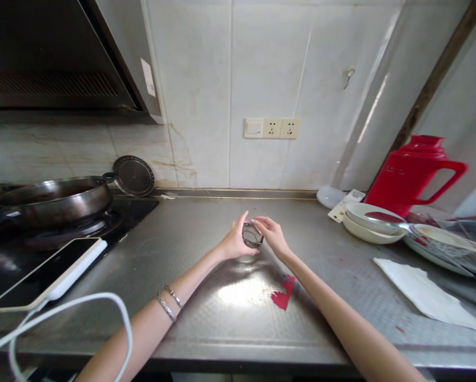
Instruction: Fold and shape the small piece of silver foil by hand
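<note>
Both my hands meet over the middle of the steel counter (206,249). My left hand (233,241) curls around a small round metal-rimmed object (252,235), perhaps a ring or small lid. My right hand (273,233) pinches the same object from the right side with its fingertips. Two bracelets (169,302) sit on my left forearm. I cannot make out what the round object is.
A wok (54,200) sits on the stove at left, a round lid (134,176) leaning on the wall behind. A phone (49,273) with a white cable (82,307) lies nearby. Bowls (371,222), a red thermos jug (415,172), white paper (416,289) and a red scrap (284,294) lie right.
</note>
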Tool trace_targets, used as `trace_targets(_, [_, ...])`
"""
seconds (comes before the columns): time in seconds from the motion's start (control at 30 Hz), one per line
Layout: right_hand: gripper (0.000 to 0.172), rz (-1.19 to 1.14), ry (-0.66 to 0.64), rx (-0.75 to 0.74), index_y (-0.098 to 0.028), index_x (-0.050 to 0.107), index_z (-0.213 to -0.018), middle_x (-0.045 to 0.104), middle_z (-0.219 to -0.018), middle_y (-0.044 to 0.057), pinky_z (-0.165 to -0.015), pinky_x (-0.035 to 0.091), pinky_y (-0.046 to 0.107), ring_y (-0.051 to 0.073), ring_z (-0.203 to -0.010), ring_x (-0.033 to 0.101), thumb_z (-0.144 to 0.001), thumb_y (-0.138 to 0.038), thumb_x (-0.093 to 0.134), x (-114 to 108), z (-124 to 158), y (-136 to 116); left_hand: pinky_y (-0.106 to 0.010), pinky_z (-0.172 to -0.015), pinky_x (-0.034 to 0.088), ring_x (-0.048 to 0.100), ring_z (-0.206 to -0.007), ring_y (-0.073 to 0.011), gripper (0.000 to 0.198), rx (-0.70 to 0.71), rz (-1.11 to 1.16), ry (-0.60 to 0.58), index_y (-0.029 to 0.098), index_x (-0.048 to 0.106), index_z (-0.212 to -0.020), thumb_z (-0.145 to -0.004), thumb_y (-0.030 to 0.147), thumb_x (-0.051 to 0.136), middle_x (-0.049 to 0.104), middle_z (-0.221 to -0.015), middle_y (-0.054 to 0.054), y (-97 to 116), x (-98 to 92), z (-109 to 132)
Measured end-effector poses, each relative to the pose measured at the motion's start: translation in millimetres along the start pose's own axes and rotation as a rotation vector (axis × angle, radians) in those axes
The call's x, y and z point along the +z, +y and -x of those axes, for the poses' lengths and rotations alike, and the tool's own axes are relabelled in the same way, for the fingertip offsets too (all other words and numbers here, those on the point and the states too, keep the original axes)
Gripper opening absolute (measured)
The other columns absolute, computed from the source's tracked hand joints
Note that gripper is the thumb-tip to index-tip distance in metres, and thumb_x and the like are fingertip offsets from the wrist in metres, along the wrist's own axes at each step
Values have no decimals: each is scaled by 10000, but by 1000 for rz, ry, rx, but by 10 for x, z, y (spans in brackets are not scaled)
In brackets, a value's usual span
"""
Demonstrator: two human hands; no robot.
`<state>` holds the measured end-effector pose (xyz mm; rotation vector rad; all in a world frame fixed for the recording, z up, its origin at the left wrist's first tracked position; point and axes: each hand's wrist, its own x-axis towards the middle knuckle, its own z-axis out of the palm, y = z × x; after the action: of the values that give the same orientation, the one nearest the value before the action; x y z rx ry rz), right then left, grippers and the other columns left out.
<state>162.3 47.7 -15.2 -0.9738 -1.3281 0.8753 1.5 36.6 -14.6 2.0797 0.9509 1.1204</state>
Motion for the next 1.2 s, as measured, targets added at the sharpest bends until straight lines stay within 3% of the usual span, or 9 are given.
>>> trace_targets(0.13, [490, 13, -172, -28, -188, 707, -929, 716, -999, 85, -916, 443, 385, 246, -975, 624, -728, -622, 600, 39, 37, -22, -459, -1027, 360, 475, -1159, -297, 1171, 27, -60, 21, 201, 168, -1478, -505, 250, 819, 502, -1251, -140, -3, 45, 32])
trace_targets(0.27, [524, -19, -260, -43, -196, 715, -916, 717, -976, 70, -950, 429, 401, 253, -998, 618, -752, -667, 554, 27, 49, -63, -465, -1020, 369, 466, -1141, -295, 1161, 86, -129, 14, 191, 124, -1486, -535, 236, 789, 488, -1245, -143, 5, 68, 55])
trace_targets(0.4, [526, -20, -231, -14, -169, 714, -888, 716, -907, 56, -888, 462, 374, 242, -932, 621, -752, -653, 560, 25, 39, -39, -470, -1004, 374, 457, -1124, -294, 1163, 129, -193, 82, 217, 103, -1487, -541, 205, 779, 491, -1243, -124, -3, 63, 39])
trace_targets(0.57, [523, -138, -188, 106, -170, 688, -881, 705, -875, 45, -734, 511, 315, 212, -833, 629, -736, -657, 564, 118, 88, 73, -469, -978, 376, 451, -1101, -294, 1124, 147, -285, 254, 211, 109, -1479, -570, 226, 769, 497, -1219, -125, -103, 26, -24])
trace_targets(0.73, [504, -244, -177, 159, -196, 654, -986, 711, -926, 54, -672, 525, 304, 199, -779, 647, -788, -634, 503, 252, 171, 126, -471, -982, 356, 441, -1119, -301, 1084, 195, -369, 335, 214, 93, -1477, -616, 222, 752, 483, -1249, -137, -161, 25, -41])
trace_targets(0.83, [487, -267, -133, 161, -198, 650, -992, 714, -934, 64, -641, 530, 303, 203, -768, 655, -795, -616, 499, 267, 178, 108, -497, -985, 344, 428, -1151, -318, 1086, 177, -367, 330, 221, 72, -1478, -637, 253, 759, 461, -1280, -151, -142, 77, -17])
trace_targets(1.0, [503, -270, -94, 196, -180, 658, -961, 708, -970, 74, -644, 545, 319, 222, -796, 667, -729, -620, 582, 143, 114, 53, -537, -994, 335, 384, -1206, -357, 1095, 168, -322, 218, 176, 79, -1477, -631, 277, 765, 407, -1338, -199, -93, 115, 3])
trace_targets(1.1, [456, -273, -112, 207, -179, 664, -947, 713, -963, 69, -633, 552, 321, 220, -785, 670, -746, -580, 586, 64, 64, 26, -538, -993, 349, 418, -1179, -347, 1039, 154, -276, 173, 175, 171, -1462, -609, 234, 763, 462, -1283, -177, -58, 83, -16])
trace_targets(1.2, [403, -229, -119, 163, -181, 682, -883, 726, -864, 62, -614, 553, 321, 222, -742, 676, -782, -550, 555, 30, 21, 9, -510, -997, 370, 464, -1149, -331, 958, 116, -196, 215, 180, 348, -1383, -545, 250, 807, 509, -1219, -148, -12, 67, -31])
